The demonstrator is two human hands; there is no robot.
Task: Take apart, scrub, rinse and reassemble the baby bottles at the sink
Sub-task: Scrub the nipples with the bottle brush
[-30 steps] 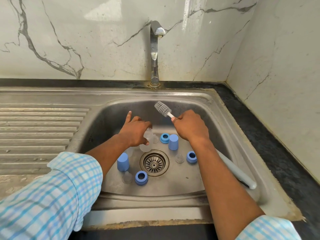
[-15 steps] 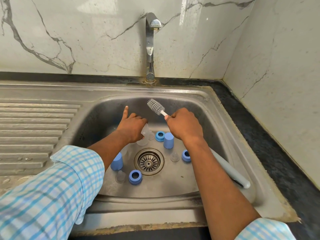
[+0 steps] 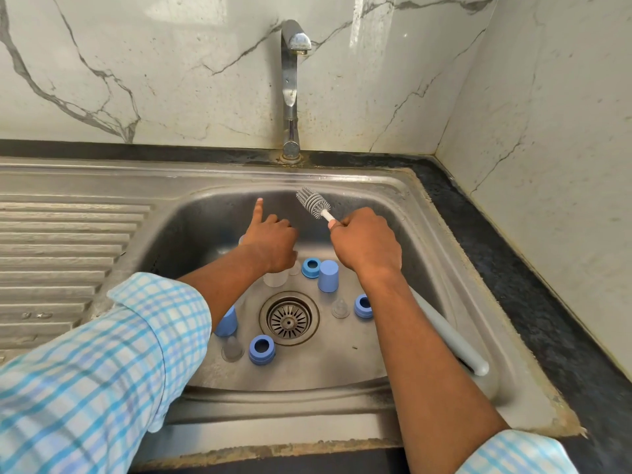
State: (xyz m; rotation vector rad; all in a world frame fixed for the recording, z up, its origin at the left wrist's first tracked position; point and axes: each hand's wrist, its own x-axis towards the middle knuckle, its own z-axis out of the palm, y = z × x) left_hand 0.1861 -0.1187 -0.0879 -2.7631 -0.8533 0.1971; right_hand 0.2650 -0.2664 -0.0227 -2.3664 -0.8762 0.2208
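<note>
Hands of one person reach down into a steel sink (image 3: 444, 234), and we look at them from above. The left hand (image 3: 273, 244) points its forefinger toward the back of the basin, while its other fingers curl round a clear bottle (image 3: 275, 279); we see little more than the bottle's base, below the wrist. The right hand (image 3: 367, 244) is a closed fist round the white neck of a brush (image 3: 313, 204), whose grey bristled head sticks up and to the left, between the two hands and apart from the bottle. A long grey handle (image 3: 451, 340) comes out from under the right forearm and ends near the basin's front right corner. Loose parts lie on the basin floor round the drain (image 3: 289, 318). Behind it a blue ring (image 3: 311, 267) sits just beside a standing blue cap (image 3: 328, 276). To its right a clear teat (image 3: 340, 308) stands next to a second ring (image 3: 363, 306). To its left a second cap (image 3: 226, 321) is partly hidden by the left forearm, and in front of that a second teat (image 3: 232, 348) stands beside a third ring (image 3: 261, 349). A steel tap (image 3: 290, 80) rises behind the sink against a marble wall (image 3: 171, 63), and a ribbed drainboard (image 3: 51, 254) lies to the left.
</note>
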